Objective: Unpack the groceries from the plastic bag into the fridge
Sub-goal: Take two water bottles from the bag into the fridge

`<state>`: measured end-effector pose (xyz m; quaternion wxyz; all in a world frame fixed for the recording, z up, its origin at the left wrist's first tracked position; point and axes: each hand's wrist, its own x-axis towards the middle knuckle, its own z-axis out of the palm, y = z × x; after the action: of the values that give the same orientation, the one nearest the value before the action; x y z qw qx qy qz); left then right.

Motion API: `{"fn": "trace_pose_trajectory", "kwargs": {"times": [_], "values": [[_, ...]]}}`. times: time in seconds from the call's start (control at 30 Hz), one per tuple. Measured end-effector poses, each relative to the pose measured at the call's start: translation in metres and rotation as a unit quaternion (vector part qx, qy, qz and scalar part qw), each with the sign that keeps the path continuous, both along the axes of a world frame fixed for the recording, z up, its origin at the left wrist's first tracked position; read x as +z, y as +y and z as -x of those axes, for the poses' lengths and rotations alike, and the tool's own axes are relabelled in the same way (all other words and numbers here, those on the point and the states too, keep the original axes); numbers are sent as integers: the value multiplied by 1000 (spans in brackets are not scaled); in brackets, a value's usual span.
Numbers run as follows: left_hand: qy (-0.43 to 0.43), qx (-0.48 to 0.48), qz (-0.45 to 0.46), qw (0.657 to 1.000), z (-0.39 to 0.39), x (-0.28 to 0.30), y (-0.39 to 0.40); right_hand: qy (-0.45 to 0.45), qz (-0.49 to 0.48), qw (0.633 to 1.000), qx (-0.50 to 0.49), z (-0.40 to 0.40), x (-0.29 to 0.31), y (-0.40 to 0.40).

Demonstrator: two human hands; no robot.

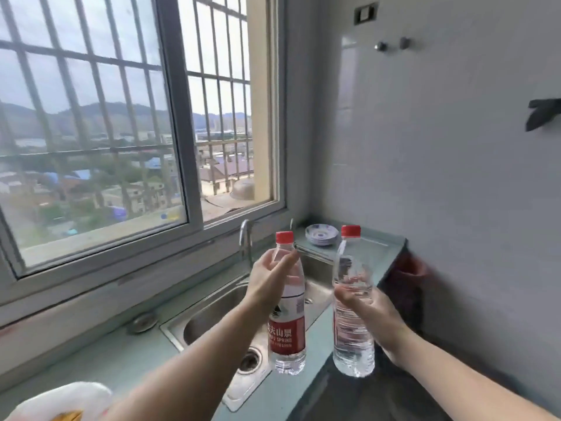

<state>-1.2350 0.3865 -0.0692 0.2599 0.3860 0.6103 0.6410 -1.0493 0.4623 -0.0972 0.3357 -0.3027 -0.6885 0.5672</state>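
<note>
My left hand (268,279) grips a clear water bottle (287,335) with a red cap and a red label, held upright above the sink. A second clear water bottle (353,338) with a red cap stands upright in my right hand (364,302), whose fingers curl round its middle. Both bottles hang in the air side by side, a little apart. At the bottom left corner lies the white plastic bag (65,399) with something yellow showing inside. No fridge is in view.
A steel sink (212,311) with a tap (246,241) sits in the green counter (121,363) under a barred window. A stack of patterned plates (321,234) stands at the counter's far corner. A tiled wall closes the right side.
</note>
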Motion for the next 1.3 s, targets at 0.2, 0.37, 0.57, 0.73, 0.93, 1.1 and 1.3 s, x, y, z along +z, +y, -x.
{"fn": "trace_pose_trajectory", "kwargs": {"times": [0.2,0.37,0.57,0.73,0.93,1.1,1.3], "values": [[20,-131,-18,991,-172,24,75,47,29,987,-148,-189,12,19],[33,-257,-10,966,-327,41,117,48,20,963,-263,-345,25,12],[45,-404,-29,913,-499,61,135,51,-25,909,-412,-489,41,-24],[27,-516,-44,855,-614,75,146,13,-53,855,-516,-574,55,-52],[11,-620,-64,782,-721,87,181,15,-54,767,-639,-644,64,-56],[-14,-689,-86,719,-790,105,223,19,-65,686,-724,-683,81,-31],[-3,-733,-90,674,-860,117,272,-1,-86,629,-772,-723,92,4]]}}
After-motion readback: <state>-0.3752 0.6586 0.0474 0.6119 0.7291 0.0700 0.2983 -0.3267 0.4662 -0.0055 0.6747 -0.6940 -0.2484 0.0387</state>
